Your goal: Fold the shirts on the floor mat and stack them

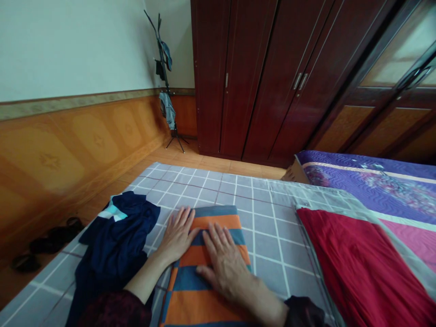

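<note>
A folded cloth with orange and grey-blue stripes (195, 297) lies lengthwise on the grey checked bedspread (269, 231). My left hand (179, 234) rests flat along its left edge, fingers stretched out and partly over the bedspread. On top of the stripes lies my right hand (225, 261), palm down with the fingers extended. Neither hand grips the cloth. Left of my left forearm is a crumpled navy garment (116, 240) with a light blue and white patch. The near end of the striped cloth runs out of view at the bottom.
Red fabric (361, 259) lies on the right. Beyond it is a bed with a purple patterned cover (371, 177). A dark red wardrobe (259, 81) stands behind, with a coat rack (164, 68) beside it. Dark shoes (51, 243) sit on the floor at left.
</note>
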Demonstrator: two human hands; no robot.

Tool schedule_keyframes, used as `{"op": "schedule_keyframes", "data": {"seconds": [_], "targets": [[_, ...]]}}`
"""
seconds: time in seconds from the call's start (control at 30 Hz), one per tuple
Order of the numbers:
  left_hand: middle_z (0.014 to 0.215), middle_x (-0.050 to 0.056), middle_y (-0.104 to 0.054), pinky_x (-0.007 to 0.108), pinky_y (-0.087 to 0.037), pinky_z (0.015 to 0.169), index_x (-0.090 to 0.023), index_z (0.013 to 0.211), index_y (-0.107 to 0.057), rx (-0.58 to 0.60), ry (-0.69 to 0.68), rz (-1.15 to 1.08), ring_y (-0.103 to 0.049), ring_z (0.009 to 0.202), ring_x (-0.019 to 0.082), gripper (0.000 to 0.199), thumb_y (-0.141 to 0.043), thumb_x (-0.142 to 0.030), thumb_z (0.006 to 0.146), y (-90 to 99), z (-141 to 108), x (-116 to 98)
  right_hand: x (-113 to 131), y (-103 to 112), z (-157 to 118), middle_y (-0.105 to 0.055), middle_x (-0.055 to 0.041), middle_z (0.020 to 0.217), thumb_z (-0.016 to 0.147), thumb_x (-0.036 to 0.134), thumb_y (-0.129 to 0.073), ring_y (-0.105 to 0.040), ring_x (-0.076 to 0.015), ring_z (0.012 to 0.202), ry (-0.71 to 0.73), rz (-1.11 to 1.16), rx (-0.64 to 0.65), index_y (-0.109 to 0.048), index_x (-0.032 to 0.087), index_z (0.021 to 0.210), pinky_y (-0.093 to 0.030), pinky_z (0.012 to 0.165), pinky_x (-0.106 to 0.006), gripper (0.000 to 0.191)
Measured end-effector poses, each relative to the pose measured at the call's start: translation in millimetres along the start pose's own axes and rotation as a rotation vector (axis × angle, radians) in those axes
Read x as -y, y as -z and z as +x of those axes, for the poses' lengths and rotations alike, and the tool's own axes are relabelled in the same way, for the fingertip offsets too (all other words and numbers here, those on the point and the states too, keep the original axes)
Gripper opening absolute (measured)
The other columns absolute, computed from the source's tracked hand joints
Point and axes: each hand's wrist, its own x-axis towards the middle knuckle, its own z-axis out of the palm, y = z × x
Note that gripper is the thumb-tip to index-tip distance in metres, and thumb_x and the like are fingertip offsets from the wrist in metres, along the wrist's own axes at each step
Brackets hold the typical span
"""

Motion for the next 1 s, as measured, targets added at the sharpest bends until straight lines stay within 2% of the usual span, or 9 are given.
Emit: {"op": "schedule_keyframes", "data": {"seconds": [0.13, 0.23, 0.33, 0.4, 0.47, 0.6, 0.7, 0.83, 1.0], "targets": [[0.150, 0.021, -0.026, 0.059, -0.017, 0.110, -0.007, 0.143, -0.033, -0.066, 0.155, 0.031, -0.018, 0.140, 0.037, 0.061, -0.036, -0.043, 0.094, 5.2, -1.8, -2.0, 30.3, -20.4, -29.8, -0.029, -0.0179, 0.149, 0.087, 0.063, -0.041, -0.026, -0.0329, 0.137, 0.170, -0.026, -0.066, -0.025, 0.009, 0.146, -0.036, 0.107, -0.048, 0.081], [0.153, 0.014, -0.021, 0.053, -0.019, 0.113, -0.014, 0.148, -0.023, -0.112, -0.044, -0.064, -0.016, 0.142, 0.030, 0.057, -0.032, -0.036, 0.096, 12.7, -15.4, -28.6, 42.9, -41.6, -37.2, -0.045, -0.0148, 0.140, 0.092, 0.049, -0.045, -0.039, -0.0310, 0.131, 0.260, -0.095, -0.212, -0.036, 0.011, 0.142, -0.042, 0.102, -0.045, 0.063], [0.154, 0.006, -0.019, 0.050, -0.023, 0.113, -0.026, 0.150, -0.010, -0.004, -0.339, -0.149, -0.020, 0.141, 0.026, 0.059, -0.033, -0.038, 0.097, 17.3, -35.8, -50.9, 46.3, -45.6, -40.3, -0.055, -0.0040, 0.132, 0.096, 0.026, -0.042, -0.050, -0.0234, 0.123, 0.325, -0.121, -0.255, -0.042, 0.018, 0.138, -0.042, 0.103, -0.039, 0.043], [0.154, 0.005, -0.019, 0.051, -0.025, 0.112, -0.028, 0.149, -0.008, 0.059, -0.415, -0.128, -0.023, 0.140, 0.027, 0.061, -0.036, -0.041, 0.096, 17.3, -49.3, -47.7, 38.4, -34.6, -50.1, -0.055, -0.0015, 0.133, 0.096, 0.025, -0.040, -0.053, -0.0219, 0.120, 0.342, -0.165, -0.231, -0.043, 0.019, 0.137, -0.043, 0.102, -0.038, 0.041], [0.154, 0.006, -0.018, 0.050, -0.027, 0.111, -0.028, 0.149, -0.004, 0.053, -0.383, -0.069, -0.025, 0.139, 0.028, 0.064, -0.036, -0.042, 0.096, 15.3, -61.7, -30.8, 22.0, -17.7, -69.1, -0.052, -0.0027, 0.136, 0.096, 0.026, -0.041, -0.052, -0.0215, 0.121, 0.328, -0.235, -0.191, -0.040, 0.018, 0.139, -0.045, 0.099, -0.035, 0.044], [0.153, 0.008, -0.022, 0.052, -0.034, 0.107, -0.028, 0.148, 0.006, -0.093, -0.217, 0.048, -0.032, 0.136, 0.031, 0.074, -0.040, -0.043, 0.093, 9.1, -87.0, 1.7, -12.9, 8.0, -114.0, -0.044, -0.0135, 0.141, 0.089, 0.053, -0.047, -0.044, -0.0284, 0.128, 0.109, -0.252, -0.129, -0.023, 0.013, 0.148, -0.046, 0.096, -0.040, 0.075], [0.152, 0.007, -0.022, 0.051, -0.037, 0.104, -0.028, 0.149, 0.003, -0.117, -0.244, 0.053, -0.034, 0.135, 0.034, 0.083, -0.048, -0.047, 0.087, 3.6, -108.9, -0.7, -21.7, 11.2, -130.1, -0.039, -0.0162, 0.144, 0.084, 0.061, -0.050, -0.041, -0.0318, 0.130, -0.062, -0.216, -0.133, -0.011, 0.015, 0.151, -0.045, 0.097, -0.044, 0.090], [0.150, 0.002, -0.029, 0.045, -0.045, 0.100, -0.034, 0.148, -0.002, -0.036, -0.363, 0.005, -0.040, 0.131, 0.032, 0.087, -0.056, -0.046, 0.081, 1.1, -132.4, -6.9, -21.4, 10.6, -130.3, -0.047, -0.0138, 0.139, 0.087, 0.051, -0.051, -0.047, -0.0299, 0.125, -0.081, -0.198, -0.127, -0.030, 0.017, 0.146, -0.047, 0.094, -0.042, 0.071], [0.146, -0.003, -0.040, 0.036, -0.047, 0.100, -0.038, 0.147, -0.021, -0.038, -0.135, -0.119, -0.046, 0.128, 0.022, 0.059, -0.043, -0.037, 0.092, 23.2, -112.2, 14.9, -21.9, 22.1, -118.7, -0.068, -0.0116, 0.104, 0.088, 0.038, -0.053, -0.065, -0.0262, 0.095, -0.353, -0.186, -0.160, -0.061, 0.018, 0.112, -0.053, 0.078, -0.037, 0.033]]}}
